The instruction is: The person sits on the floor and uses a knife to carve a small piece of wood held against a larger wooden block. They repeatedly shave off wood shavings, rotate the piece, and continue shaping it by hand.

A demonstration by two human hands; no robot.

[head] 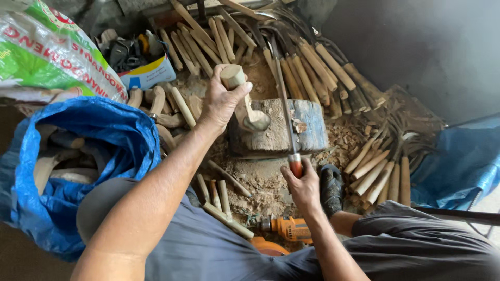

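Note:
My left hand (221,101) grips a pale wooden handle piece (245,106) and stands it on end on a round wooden chopping block (307,127). My right hand (302,182) holds the orange handle of a long narrow blade (284,99), which lies across the block with its tip pointing away from me, just right of the wooden piece. Wood chips cover the block's top and the ground around it.
A blue sack (109,140) of rough wood pieces sits at left, a printed white and green bag (52,52) behind it. Finished wooden handles (375,171) lie at right and many more at the back. An orange power drill (286,228) lies by my knees.

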